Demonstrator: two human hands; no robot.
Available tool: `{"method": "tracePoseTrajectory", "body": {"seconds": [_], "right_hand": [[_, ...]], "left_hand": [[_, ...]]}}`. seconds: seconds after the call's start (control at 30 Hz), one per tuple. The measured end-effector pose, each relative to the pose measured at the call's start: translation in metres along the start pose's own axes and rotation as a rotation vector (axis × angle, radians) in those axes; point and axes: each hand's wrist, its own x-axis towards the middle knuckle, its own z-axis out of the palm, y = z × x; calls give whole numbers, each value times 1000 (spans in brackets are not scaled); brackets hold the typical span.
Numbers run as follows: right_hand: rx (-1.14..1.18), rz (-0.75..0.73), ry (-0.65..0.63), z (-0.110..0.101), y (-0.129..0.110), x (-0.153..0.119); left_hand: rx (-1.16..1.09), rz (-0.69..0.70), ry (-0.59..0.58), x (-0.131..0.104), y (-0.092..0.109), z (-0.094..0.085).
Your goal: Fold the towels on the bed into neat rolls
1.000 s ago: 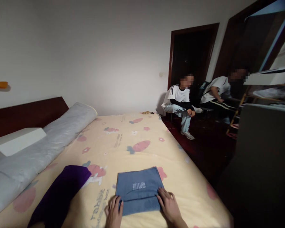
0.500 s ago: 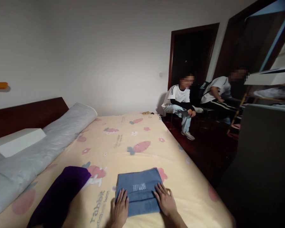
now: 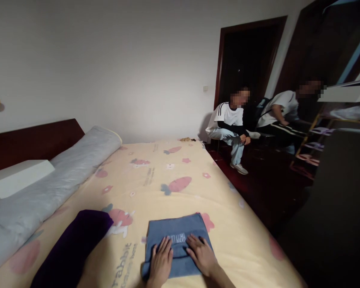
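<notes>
A blue folded cloth point(image 3: 180, 226) with white "HAPPY LIFE" lettering lies flat near the front of the bed. My left hand point(image 3: 162, 260) rests flat on its left part, fingers stretched out beside the lettering. On the right part lies my right hand point(image 3: 202, 254), its fingers spread and the tips touching the end of the lettering. Neither hand grips the fabric. A crease runs across the cloth between the hands. To the left, a dark purple folded cloth point(image 3: 75, 244) lies on the patterned bedsheet point(image 3: 144, 192).
A rolled grey quilt point(image 3: 78, 172) runs along the headboard point(image 3: 36, 140), with a white box point(image 3: 21, 176) on it. Two people point(image 3: 228, 124) sit beyond the bed's right edge. A rack point(image 3: 310, 148) and a dark panel point(image 3: 336, 200) stand at the right.
Both hands have slid inward over the blue cloth, closer to each other and to the lettering. The view has shifted slightly to the left.
</notes>
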Motion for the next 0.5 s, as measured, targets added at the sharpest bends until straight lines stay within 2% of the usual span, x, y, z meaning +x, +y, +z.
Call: {"method": "tracePoseTrajectory", "body": {"seconds": [0.1,0.17,0.23,0.33,0.4,0.5], "right_hand": [[-79,138,79,3,25,2],[-118,205,128,8,30,5],[-124,195,150,16,23,10],[-64,31,105,31,1,20],[-25,1,58,38,-12,27],[-4,100,12,39,-13,35]], "left_hand": [[52,-61,4,3,-15,-5],[87,-87,28,7,-17,-3],[114,-111,92,12,-10,4],[98,-89,189,21,8,18],[54,-67,173,26,17,22],[3,-76,69,31,18,19]]}}
